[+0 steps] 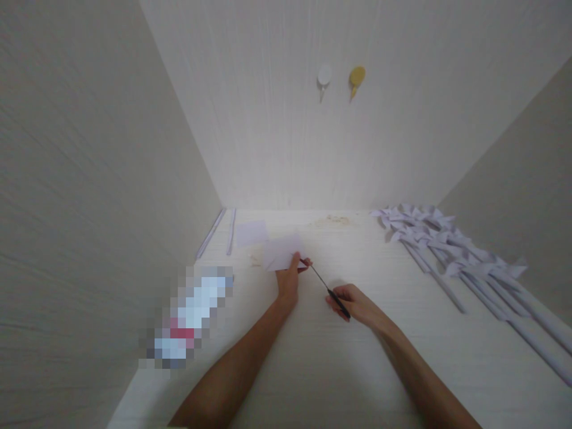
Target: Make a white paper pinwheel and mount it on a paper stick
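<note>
My left hand (288,280) pinches the lower right part of a white sheet of paper (282,250), held above the work surface. A small dark red patch shows by those fingers; I cannot make out what it is. In my right hand (351,301) is a slim awl-like tool (339,304) with a black handle and a thin metal shaft. Its shaft slants up and left, the far end reaching the fingers of my left hand at the paper's corner. Whether the tip touches the paper is hidden.
Several white paper pinwheels (429,238) on rolled sticks lie piled at the right. Another paper sheet (251,233) and two thin paper rolls (231,232) lie at the back left. A blurred-out object (196,316) is at left. White (324,75) and yellow (357,75) hooks hang on the back wall.
</note>
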Available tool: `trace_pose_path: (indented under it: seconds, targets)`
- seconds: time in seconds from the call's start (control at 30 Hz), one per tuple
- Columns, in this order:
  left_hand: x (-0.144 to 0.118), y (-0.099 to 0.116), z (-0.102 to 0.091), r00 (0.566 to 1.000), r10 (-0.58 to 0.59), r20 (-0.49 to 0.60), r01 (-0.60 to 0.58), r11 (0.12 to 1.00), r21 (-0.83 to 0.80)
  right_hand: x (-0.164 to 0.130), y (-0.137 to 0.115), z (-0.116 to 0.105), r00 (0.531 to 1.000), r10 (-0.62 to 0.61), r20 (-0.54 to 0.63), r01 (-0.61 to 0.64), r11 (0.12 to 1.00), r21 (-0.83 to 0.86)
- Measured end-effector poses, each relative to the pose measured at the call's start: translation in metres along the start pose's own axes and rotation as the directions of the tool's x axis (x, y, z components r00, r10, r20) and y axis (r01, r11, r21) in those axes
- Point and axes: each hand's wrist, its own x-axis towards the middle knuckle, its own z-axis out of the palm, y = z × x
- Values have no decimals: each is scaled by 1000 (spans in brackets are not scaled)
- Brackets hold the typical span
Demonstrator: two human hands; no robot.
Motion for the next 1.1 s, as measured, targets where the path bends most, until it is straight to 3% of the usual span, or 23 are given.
trace_pose_path:
  seconds: [1.1]
  targets:
    - [-1, 3, 2, 1000, -15, -3, 15, 999, 33, 0, -6, -1, 1000, 9, -14, -10, 999, -38]
